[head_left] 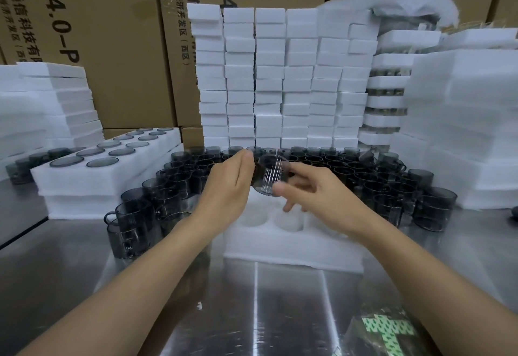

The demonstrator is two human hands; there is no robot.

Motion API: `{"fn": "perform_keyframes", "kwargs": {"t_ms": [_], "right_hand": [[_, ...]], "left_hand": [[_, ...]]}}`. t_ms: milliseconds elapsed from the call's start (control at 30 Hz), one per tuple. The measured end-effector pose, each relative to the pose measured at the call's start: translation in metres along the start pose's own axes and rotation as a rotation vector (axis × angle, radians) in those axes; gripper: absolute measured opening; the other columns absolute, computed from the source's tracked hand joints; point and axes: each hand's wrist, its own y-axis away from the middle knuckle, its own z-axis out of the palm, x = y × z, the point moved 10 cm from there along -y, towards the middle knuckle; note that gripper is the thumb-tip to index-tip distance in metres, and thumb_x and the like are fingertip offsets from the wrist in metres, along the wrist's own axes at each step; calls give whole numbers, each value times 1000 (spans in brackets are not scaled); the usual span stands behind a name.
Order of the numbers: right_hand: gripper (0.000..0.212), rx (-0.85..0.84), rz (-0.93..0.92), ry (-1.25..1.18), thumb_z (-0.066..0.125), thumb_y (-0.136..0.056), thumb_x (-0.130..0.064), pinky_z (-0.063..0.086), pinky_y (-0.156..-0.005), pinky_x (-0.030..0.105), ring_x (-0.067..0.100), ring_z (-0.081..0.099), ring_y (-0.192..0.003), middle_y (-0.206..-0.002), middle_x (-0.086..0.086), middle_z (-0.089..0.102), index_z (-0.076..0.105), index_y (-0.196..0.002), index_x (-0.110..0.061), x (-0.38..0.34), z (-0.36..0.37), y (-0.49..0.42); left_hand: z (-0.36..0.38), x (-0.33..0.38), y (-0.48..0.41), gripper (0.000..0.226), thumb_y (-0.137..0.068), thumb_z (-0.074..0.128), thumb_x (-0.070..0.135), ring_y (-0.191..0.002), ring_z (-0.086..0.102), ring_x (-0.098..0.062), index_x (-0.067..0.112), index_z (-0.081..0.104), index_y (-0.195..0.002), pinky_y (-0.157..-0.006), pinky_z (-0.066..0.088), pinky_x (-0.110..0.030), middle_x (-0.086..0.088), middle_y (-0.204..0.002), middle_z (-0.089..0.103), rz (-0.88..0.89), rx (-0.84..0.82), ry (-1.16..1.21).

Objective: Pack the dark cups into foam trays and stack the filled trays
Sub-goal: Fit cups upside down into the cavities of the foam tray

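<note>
A dark smoked-glass cup point(270, 176) hangs tilted above the far end of an empty white foam tray point(291, 239) that lies in front of me on the steel table. My right hand point(314, 187) grips the cup, thumb on its near side. My left hand point(231, 184) is beside the cup with its fingers straight and fingertips by the rim; whether they touch is unclear. Several loose dark cups point(386, 187) crowd the table behind and on both sides of the tray. At the left a filled tray point(70, 179) with cups in its holes tops another tray.
Tall stacks of white foam blocks point(280, 81) stand behind the cups, with more foam stacks far left point(53, 103) and right point(471, 120). Cardboard boxes point(112, 33) form the back wall. A clear bag with a green pattern point(389, 330) lies near the front right.
</note>
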Motion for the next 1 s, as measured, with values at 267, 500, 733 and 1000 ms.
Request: {"fn": "perform_keyframes", "kwargs": {"t_ms": [267,500,733,1000], "right_hand": [[65,171,-51,-7,85,-90,-35,55,-84,28,14,73,-96,-110,-12,78,59,-149,-32,-6,-15,2],[57,317,-96,107,92,-81,-30,56,-79,28,9,65,-106,-113,-17,71,67,-132,-31,-12,-28,7],[54,430,-229,257,91,-81,-24,44,-111,35,13,51,-131,-132,-10,57,69,-131,-24,-34,-38,14],[60,412,-316,351,92,-72,-9,35,-115,27,19,50,-130,-134,-1,59,73,-128,-18,-47,-29,16]], "left_hand": [[-1,5,-1,43,-118,34,35,-57,39,-10,22,45,-78,-56,30,-27,12,-61,44,30,16,73],[17,-6,1,53,-117,29,40,-55,46,-16,-3,56,-102,-56,39,-26,-8,-67,48,-116,-57,302],[11,5,3,44,-103,67,21,-102,62,-11,45,53,-137,-77,51,-27,17,-115,58,73,-28,12],[31,34,14,60,-87,63,14,-114,68,-8,30,54,-144,-83,53,-25,10,-121,73,41,-224,415]]}}
